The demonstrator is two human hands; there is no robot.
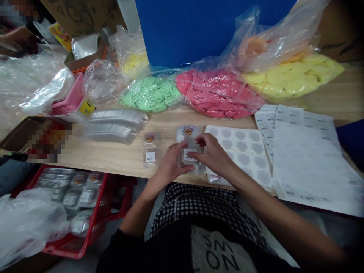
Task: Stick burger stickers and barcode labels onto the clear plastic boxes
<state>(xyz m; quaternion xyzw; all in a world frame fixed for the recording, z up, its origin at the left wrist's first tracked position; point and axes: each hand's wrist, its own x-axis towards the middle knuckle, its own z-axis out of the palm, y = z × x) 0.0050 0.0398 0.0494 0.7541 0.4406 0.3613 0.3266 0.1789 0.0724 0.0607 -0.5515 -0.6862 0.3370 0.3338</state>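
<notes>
Head-worn camera looks forward and down at a plastic tub (190, 138).

The bare left forearm (139, 212) and right forearm (273, 204) angle inward from the near side, bringing the left hand (170, 165) and right hand (212, 155) together just over the tabletop's near edge (113, 172), palms down, with the fingers (203, 139) curled and their tips close together.

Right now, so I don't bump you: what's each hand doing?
Left hand: closed, holding a clear plastic tub.
Right hand: closed, gripping the same tub.
</notes>
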